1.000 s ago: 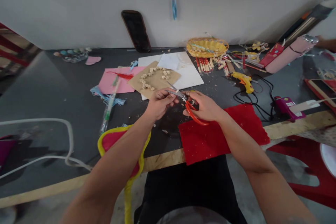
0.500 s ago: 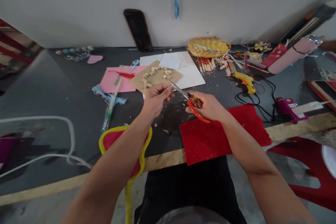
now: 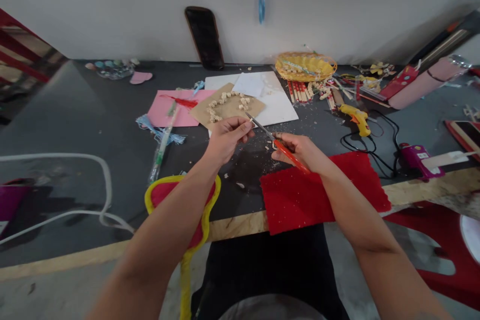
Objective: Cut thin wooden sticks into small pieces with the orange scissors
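The grip of the right hand (image 3: 296, 149) was closed around the red handles of the scissors (image 3: 288, 154); whether fingers passed through the loops could not be told. The scissors showed nearly edge-on, their blades looking shut or almost so and slanting away toward the left hand (image 3: 229, 137). There the grip was a tight pinch: thumb and forefinger pressed together on a small pale piece (image 3: 251, 120), which poked out just beside the blade tips. Whether steel touched it was too small to tell.

The step in hand looked like fine trimming. Doing it well called for a steady pinch with only the part to be cut showing, fingertips kept behind the line of the blades, and short snips with the tips rather than one long bite. Turning the piece to meet the scissors seemed safer than twisting the right wrist.

Just beyond the left hand, pale clusters (image 3: 225, 96) lay in a broken curve on a tan card (image 3: 230, 110), which overlapped a white sheet (image 3: 281, 110). Scraps (image 3: 240, 185) dotted the desk (image 3: 120, 120) below the hands, and a red cloth (image 3: 292, 200) lay beneath the right forearm. Farther out were a yellow glue gun (image 3: 356, 117) and, near the wall, a yellow basket (image 3: 300, 76).
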Demonstrator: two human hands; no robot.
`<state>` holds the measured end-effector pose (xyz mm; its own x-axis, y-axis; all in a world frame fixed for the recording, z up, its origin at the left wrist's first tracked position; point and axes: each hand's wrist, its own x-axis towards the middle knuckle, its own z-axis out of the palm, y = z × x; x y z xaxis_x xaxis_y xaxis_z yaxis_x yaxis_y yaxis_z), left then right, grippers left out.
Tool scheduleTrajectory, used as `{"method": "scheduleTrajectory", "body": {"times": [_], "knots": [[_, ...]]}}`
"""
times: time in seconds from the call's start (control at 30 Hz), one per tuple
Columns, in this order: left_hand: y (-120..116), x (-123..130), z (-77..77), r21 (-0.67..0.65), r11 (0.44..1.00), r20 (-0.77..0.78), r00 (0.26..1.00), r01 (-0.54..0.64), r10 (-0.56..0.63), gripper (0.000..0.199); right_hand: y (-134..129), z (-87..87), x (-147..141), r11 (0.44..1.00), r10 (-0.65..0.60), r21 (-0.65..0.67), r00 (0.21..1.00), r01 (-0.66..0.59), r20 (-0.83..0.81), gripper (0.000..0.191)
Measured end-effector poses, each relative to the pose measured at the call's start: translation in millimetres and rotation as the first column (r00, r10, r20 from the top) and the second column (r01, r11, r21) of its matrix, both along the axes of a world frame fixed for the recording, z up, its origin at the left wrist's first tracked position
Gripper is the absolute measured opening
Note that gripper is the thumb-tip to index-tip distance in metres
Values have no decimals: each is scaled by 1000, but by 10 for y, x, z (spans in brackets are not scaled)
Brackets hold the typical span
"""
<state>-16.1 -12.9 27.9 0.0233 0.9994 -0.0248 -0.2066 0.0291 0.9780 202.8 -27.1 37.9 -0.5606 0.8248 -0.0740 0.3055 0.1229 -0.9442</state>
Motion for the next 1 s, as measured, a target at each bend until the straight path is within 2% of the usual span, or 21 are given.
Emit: {"method": "scheduleTrajectory", "body": {"times": [0.2,0.5,0.73,1.0], "knots": [[9,-51,10,67,998,-7,1000,1,0,27,-32,61,-23,988,26,-152,997,-36,-69,39],[27,-69,-59,53,997,-116,992,50,-44,26,35,-63,-23,997,-61,-42,998,60,-17,52],[14,-45,-46,48,996,-147,987,71,-63,25,46,-43,13,999,-50,-9,998,51,38,58],[6,-33,-38,55,996,-148,987,68,-59,24,37,-47,16,999,-34,-14,999,34,15,57]]}}
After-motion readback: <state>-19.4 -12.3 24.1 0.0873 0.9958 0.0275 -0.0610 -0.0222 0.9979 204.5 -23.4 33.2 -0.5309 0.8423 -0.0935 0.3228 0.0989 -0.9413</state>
